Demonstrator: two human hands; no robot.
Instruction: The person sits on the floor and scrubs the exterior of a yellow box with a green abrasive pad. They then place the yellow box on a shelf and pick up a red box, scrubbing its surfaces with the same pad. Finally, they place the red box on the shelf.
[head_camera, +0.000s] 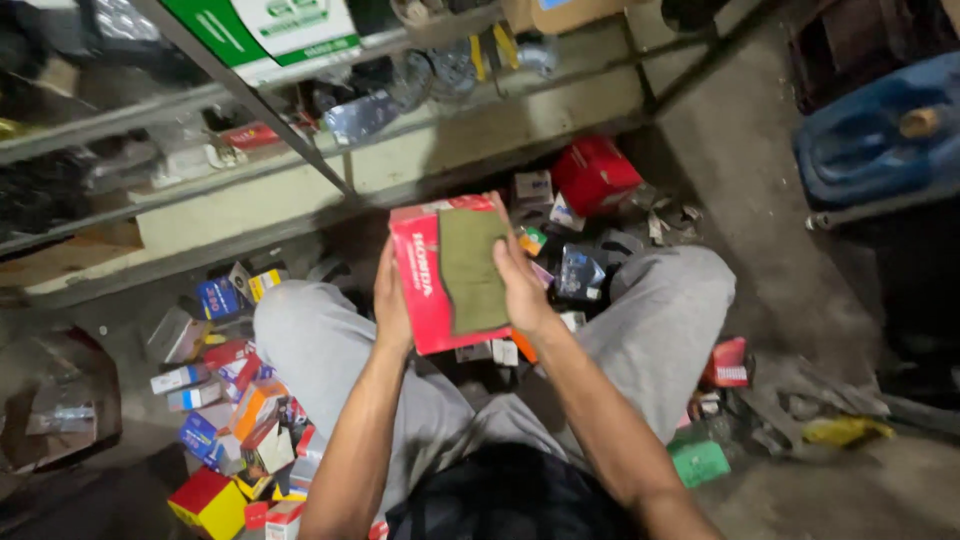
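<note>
I hold a flat red box (428, 285) with an olive-green panel on its face, raised in front of me between my knees. My left hand (391, 300) grips its left edge from behind. My right hand (520, 275) clasps the right edge, fingers reaching up along the side. I am squatting in grey trousers (320, 345), with both knees spread to the sides of the box.
Many small coloured cartons (235, 400) lie scattered on the floor at my left. A red box (595, 172) and loose packets lie ahead by the metal shelving (300, 150). A blue jerrycan (880, 135) stands at the upper right. A green packet (698, 462) lies near my right leg.
</note>
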